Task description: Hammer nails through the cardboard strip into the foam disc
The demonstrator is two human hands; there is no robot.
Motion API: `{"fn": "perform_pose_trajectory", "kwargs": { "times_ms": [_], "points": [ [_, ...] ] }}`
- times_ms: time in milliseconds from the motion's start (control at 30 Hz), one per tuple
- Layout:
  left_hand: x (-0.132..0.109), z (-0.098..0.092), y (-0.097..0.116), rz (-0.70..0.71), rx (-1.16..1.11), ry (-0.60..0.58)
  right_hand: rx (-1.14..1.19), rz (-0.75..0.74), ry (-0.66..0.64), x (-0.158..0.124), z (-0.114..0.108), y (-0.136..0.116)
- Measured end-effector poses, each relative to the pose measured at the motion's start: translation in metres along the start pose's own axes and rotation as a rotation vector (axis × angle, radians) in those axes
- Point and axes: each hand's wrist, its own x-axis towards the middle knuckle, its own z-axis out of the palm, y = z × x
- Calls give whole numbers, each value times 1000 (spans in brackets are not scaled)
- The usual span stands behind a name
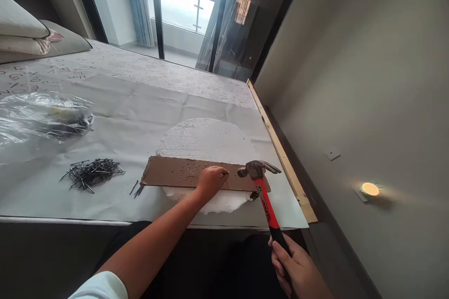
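right now the left hand (210, 181) rests on a brown cardboard strip (182, 175), fingers curled in and pinched together near the strip's right part; whether they pinch a nail is too small to tell. the strip lies flat across the near part of a round white foam disc (206, 142), and rows of small nail heads dot its middle. the right hand (298, 268) is closed around the black grip of a red-handled hammer (261, 182), low at the bottom edge of the view. the hammer's metal head sits just beside the left fingertips, over the strip's right end. a loose pile of dark nails (93, 173) lies well to the left on the grey sheet (122, 103), near a crumpled clear plastic bag (38, 119).
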Motion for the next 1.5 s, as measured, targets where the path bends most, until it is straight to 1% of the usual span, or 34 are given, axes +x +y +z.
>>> {"fn": "perform_pose_trajectory", "kwargs": {
  "times_ms": [200, 367, 567, 667, 767, 900, 1067, 1233, 1400, 1500],
  "points": [
    [0, 1, 0, 9, 31, -4, -60, -4, -1, -2, -2, -2],
    [0, 4, -2, 43, 39, -6, -125, 2, -5, -8, 1, -19],
    [-2, 7, -5, 50, 39, 23, -198, -20, -23, -5, -2, -39],
    [-2, 7, -6, 61, 44, 2, -231, -22, 11, -4, -6, -44],
    [-2, 7, -7, 44, 52, -21, -247, -21, 34, -4, -4, -44],
    [-2, 9, -8, 28, 84, -37, -266, 2, -15, -3, 1, -42],
    [-3, 11, -11, 59, 88, -46, -264, -53, 45, -2, 1, -40],
    [-3, 9, -11, 32, 91, -62, -289, -27, -1, 2, 3, -37],
    [-1, 7, -10, 45, 83, -60, -285, -71, 77, -1, 4, -38],
    [-1, 6, -9, 36, 130, -81, -309, -52, 3, 1, 7, -35]
  ]
}}
